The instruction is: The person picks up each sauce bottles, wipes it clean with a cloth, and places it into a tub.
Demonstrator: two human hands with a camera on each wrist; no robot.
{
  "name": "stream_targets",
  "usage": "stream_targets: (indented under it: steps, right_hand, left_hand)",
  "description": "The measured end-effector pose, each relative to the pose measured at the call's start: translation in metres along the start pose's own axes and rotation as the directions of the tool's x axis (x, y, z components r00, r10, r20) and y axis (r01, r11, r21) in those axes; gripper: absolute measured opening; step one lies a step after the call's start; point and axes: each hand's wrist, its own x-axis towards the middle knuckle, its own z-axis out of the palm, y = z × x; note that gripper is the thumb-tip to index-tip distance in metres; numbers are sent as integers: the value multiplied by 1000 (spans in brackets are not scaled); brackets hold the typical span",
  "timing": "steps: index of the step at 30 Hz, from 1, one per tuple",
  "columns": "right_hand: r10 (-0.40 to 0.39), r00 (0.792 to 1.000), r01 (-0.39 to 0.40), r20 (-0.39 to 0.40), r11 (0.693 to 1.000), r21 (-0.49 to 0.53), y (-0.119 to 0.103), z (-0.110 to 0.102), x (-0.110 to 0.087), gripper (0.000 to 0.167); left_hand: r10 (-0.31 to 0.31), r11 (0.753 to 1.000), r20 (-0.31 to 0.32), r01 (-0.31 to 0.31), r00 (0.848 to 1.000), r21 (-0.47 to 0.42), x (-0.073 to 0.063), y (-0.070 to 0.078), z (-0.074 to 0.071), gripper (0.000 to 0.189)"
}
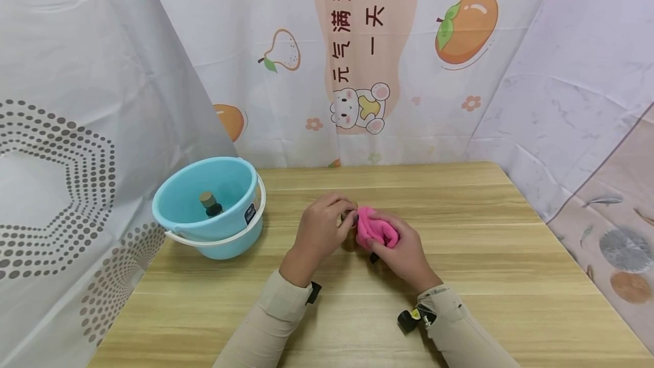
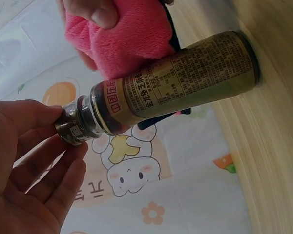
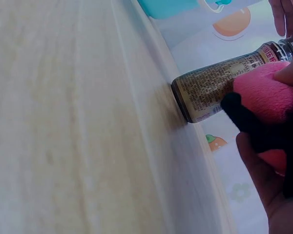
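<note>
A sesame oil bottle (image 2: 185,83) with a gold printed label stands roughly upright, its base at the tabletop. My left hand (image 1: 322,226) pinches its dark cap (image 2: 71,124) between thumb and fingers. In my right hand (image 1: 406,254) is a bunched pink plush cloth (image 1: 367,226), which lies against the side of the bottle. The left wrist view shows a dark edge along this cloth. From the head view, the hands and cloth hide most of the bottle. A black object blocks part of the right hand in the right wrist view.
A light blue bucket (image 1: 237,249) with a white handle stands at the left of the wooden table (image 1: 460,203). Inside it is a dark bottle (image 1: 212,208) with a brown cap. Printed curtains (image 1: 286,101) hang behind and beside the table.
</note>
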Motion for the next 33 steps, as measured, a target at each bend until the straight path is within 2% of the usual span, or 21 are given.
stream_targets:
  steps: [5, 11, 16, 21, 33]
  right_hand:
    - [-18, 999, 19, -37, 999, 40, -7, 1, -1, 54]
    - [-33, 998, 36, -45, 996, 79, -30, -2, -1, 52]
    - [-32, 999, 32, -25, 999, 29, -14, 0, 1, 51]
    - [7, 1000, -7, 7, 1000, -17, -1, 0, 2, 49]
    - [166, 983, -153, 81, 977, -149, 0, -2, 0, 50]
  left_hand:
    - [10, 1000, -8, -10, 1000, -7, 0, -1, 1, 5]
    - [27, 999, -20, -27, 999, -21, 0, -1, 1, 5]
    - [25, 999, -10, -25, 1000, -26, 0, -1, 0, 5]
    - [18, 1000, 3, -18, 1000, -18, 0, -1, 1, 6]
    - [12, 1000, 3, -12, 1000, -20, 0, 0, 2, 4]
